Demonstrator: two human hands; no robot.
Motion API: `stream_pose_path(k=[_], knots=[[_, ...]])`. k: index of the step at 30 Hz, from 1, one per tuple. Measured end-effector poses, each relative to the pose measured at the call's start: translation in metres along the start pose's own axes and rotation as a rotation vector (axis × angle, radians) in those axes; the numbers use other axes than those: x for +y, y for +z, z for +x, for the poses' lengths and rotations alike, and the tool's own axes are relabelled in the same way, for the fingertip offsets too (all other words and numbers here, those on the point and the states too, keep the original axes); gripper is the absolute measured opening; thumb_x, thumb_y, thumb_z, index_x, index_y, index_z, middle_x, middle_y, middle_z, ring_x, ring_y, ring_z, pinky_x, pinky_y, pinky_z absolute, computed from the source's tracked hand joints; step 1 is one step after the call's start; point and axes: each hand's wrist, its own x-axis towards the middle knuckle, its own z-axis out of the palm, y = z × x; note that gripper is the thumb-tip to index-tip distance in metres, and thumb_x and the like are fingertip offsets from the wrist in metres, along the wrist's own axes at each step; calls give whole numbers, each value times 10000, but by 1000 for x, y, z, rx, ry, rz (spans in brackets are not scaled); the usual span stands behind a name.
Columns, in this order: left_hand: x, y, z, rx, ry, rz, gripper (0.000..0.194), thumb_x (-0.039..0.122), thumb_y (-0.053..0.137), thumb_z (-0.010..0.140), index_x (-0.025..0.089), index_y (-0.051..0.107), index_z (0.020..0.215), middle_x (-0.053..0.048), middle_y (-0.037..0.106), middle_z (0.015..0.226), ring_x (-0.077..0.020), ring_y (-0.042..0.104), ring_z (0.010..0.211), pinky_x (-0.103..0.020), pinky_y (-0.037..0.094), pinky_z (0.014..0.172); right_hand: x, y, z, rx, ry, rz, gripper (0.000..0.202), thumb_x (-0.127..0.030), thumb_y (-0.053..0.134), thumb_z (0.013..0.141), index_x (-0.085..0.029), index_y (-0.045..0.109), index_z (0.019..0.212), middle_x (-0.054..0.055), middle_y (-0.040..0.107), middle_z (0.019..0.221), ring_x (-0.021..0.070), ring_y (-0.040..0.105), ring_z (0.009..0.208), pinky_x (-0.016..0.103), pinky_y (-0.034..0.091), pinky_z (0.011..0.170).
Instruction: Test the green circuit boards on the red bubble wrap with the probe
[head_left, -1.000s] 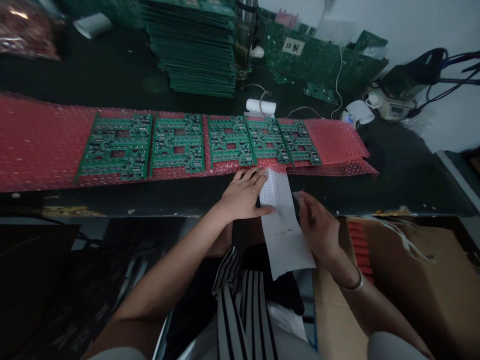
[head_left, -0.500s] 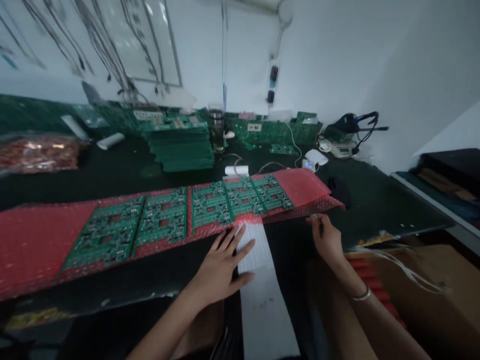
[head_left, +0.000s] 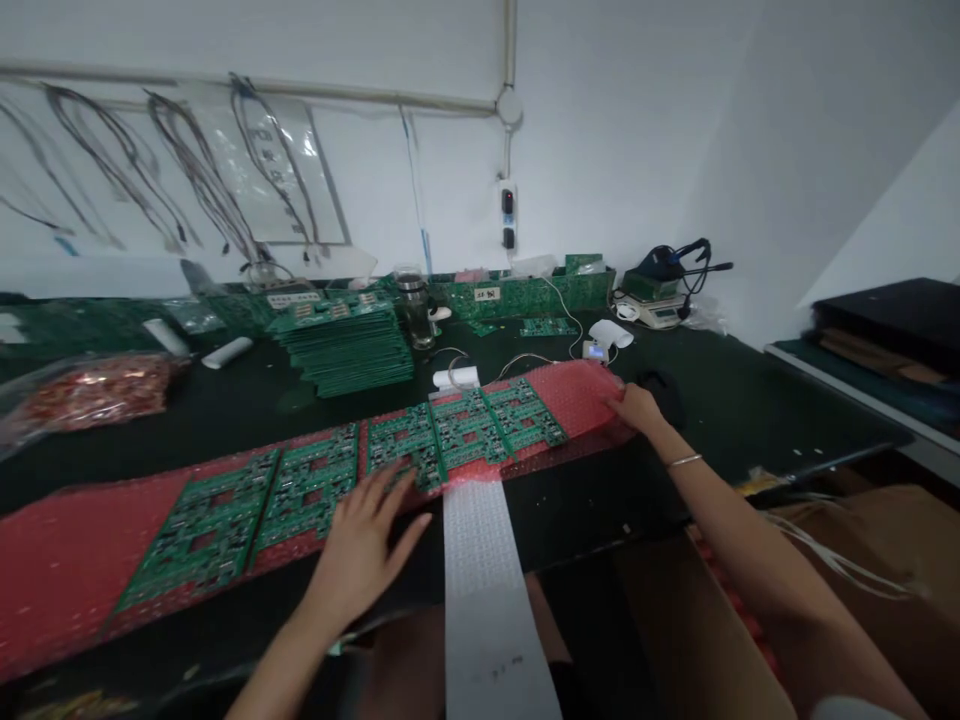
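A long strip of pink bubble wrap (head_left: pixel 82 540) stretches across the bench, with several green circuit boards (head_left: pixel 307 480) lying on it in a row. My left hand (head_left: pixel 364 545) has its fingers spread at the strip's near edge, fingertips over the lower part of a middle board. Whether they press on it I cannot tell. At the far right end, my right hand (head_left: pixel 637 408) pinches the wrap's corner; its fingertips are partly hidden. From under the wrap, a white ribbed strip (head_left: pixel 484 570) runs down over the bench's front edge towards me.
Behind the wrap stand a tall stack of green boards (head_left: pixel 345 350) and a glass bottle (head_left: pixel 414 312). A bag of copper-coloured parts (head_left: pixel 105 390) lies at left. A small scale (head_left: pixel 660 310) is at the back right. Below the bench, at right, is a cardboard box (head_left: pixel 862 570).
My right hand has moved up from the bench's near side onto the wrap's right end. My left hand has shifted left, off the white strip to the boards. The view has tilted up.
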Motion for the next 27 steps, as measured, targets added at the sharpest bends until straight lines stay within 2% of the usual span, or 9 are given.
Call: stream_pose_path(k=[2, 5, 8, 13, 20, 22, 24, 26, 27], knots=[[-30, -4, -5, 12, -109, 101, 643, 596, 453, 909, 235, 485, 1441, -176, 504, 1457, -420, 453, 1336, -622, 426, 1011, -5, 6, -3, -1, -68, -20, 344, -412, 665, 864, -97, 638, 999, 195, 708, 930, 261, 704, 904, 292, 469, 739], [-67, -7, -19, -77, -180, 198, 669, 648, 428, 882, 216, 561, 1375, -190, 532, 1429, -440, 482, 1308, -621, 443, 976, -9, 11, -12, -31, -41, -56, 340, -358, 658, 881, -75, 617, 1064, 207, 707, 983, 265, 709, 928, 294, 473, 745], [-81, -7, -27, -207, -168, 255, 600, 568, 348, 939, 195, 605, 1333, -193, 563, 1400, -412, 513, 1299, -576, 456, 977, -3, 8, -23, -61, -45, -99, 280, -310, 629, 905, -67, 605, 1042, 209, 706, 984, 268, 708, 927, 295, 465, 742], [-69, -9, -33, -333, -137, 261, 613, 473, 328, 956, 93, 554, 1381, -244, 476, 1468, -443, 435, 1364, -596, 412, 1026, 30, -4, -53, -71, -72, -130, 287, -355, 639, 892, -87, 580, 978, 180, 699, 844, 285, 698, 815, 310, 441, 684], [-45, -26, -61, -346, -136, 127, 643, 517, 400, 937, 139, 477, 1451, -204, 385, 1544, -404, 329, 1444, -583, 321, 1127, 71, -14, -91, -33, -94, -171, 355, -481, 586, 885, -129, 562, 923, 158, 664, 749, 286, 647, 698, 335, 413, 631], [-38, -32, -64, -334, -133, 117, 717, 572, 397, 928, 109, 441, 1474, -220, 344, 1561, -409, 276, 1466, -590, 276, 1151, 74, -20, -91, 15, -114, -200, 434, -534, 560, 884, -103, 585, 935, 196, 670, 818, 305, 646, 763, 351, 420, 655], [-28, -36, -61, -302, -125, 104, 759, 604, 387, 926, 109, 395, 1501, -214, 295, 1585, -397, 220, 1489, -600, 232, 1170, 70, -29, -85, 140, -126, -234, 504, -569, 479, 914, -83, 608, 950, 244, 665, 936, 339, 637, 878, 382, 428, 707], [-13, -36, -56, -265, -91, 69, 711, 571, 372, 950, 150, 359, 1523, -176, 275, 1603, -356, 202, 1504, -588, 210, 1186, 56, -37, -72, 218, -95, -211, 509, -518, 348, 976, -92, 626, 973, 237, 666, 963, 329, 634, 900, 387, 421, 729], [-4, -34, -52, -253, -58, 42, 669, 535, 372, 964, 173, 352, 1527, -155, 278, 1606, -334, 209, 1505, -572, 210, 1193, 45, -39, -64, 200, -65, -175, 490, -462, 296, 998, -105, 632, 986, 213, 674, 929, 305, 639, 861, 373, 415, 720]])
